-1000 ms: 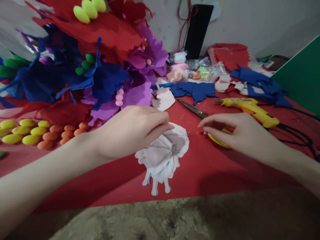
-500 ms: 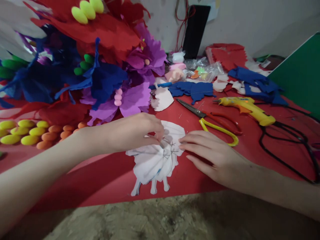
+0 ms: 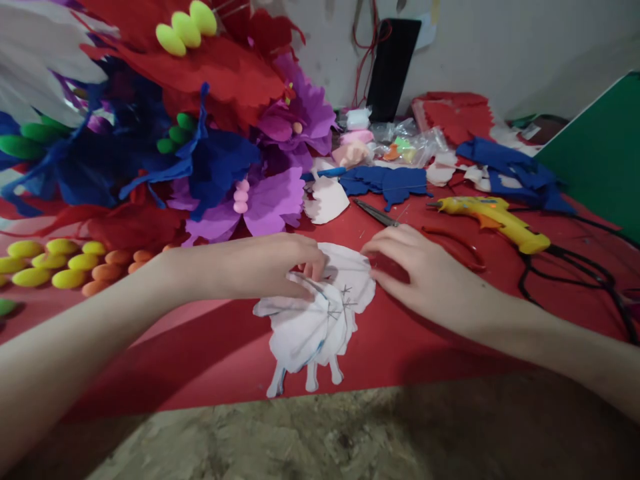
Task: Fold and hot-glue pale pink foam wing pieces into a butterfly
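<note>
A stack of white leaf-shaped cutouts [image 3: 300,333] with stem-like tails lies on the red tabletop [image 3: 210,360]. Dark pencil-like lines mark the middle of the stack. My left hand [image 3: 295,263] is closed over its upper left part, thumb and curled fingers pinching a raised white layer; the fingertips are partly hidden. My right hand [image 3: 415,267] rests at the right edge of the stack, its fingertips touching the rim, with the thumb apart from the fingers. Behind that hand lie scissors [image 3: 375,212], whose yellow handle is covered by the hand.
A yellow glue gun [image 3: 493,217] with a black cable lies at right. Red, blue and purple fabric-like flowers [image 3: 220,167] crowd the left, above yellow and orange egg shapes [image 3: 70,279]. Blue cut pieces [image 3: 387,183] lie behind. A green panel [image 3: 600,147] stands far right.
My right hand has moved up and left, its fingertips now on the stack's upper right edge and its palm over the scissors' yellow handle. My left hand stays on the cutouts.
</note>
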`<state>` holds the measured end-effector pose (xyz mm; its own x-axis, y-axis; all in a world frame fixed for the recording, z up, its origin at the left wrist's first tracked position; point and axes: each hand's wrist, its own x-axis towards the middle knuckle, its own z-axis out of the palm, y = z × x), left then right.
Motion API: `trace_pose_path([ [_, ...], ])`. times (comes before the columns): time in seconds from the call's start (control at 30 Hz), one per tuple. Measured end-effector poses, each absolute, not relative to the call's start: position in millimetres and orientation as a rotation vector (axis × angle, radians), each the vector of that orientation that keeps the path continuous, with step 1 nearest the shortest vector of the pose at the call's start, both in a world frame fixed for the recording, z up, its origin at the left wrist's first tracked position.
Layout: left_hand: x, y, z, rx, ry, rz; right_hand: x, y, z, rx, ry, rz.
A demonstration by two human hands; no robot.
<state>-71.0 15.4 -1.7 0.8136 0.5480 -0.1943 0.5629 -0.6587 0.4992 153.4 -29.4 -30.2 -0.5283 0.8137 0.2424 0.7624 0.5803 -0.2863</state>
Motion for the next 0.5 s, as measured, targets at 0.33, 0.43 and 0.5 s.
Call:
trace_pose_path([
  [0.33, -71.9, 9.4, 13.4, 2.345, 0.809, -0.163, 150.4, -9.1, -29.3, -1.535, -2.387, 0.647],
  [0.43, -71.8, 10.2, 15.1, 2.318, 0.823, -0.193, 139.5, -9.6, -24.3, -1.675, -2.412, 0.754],
  [0.5, -71.3, 11.9, 14.1, 2.305, 0.835, -0.199, 134.7, -9.3, -20.7, -1.716, -2.417, 0.802],
])
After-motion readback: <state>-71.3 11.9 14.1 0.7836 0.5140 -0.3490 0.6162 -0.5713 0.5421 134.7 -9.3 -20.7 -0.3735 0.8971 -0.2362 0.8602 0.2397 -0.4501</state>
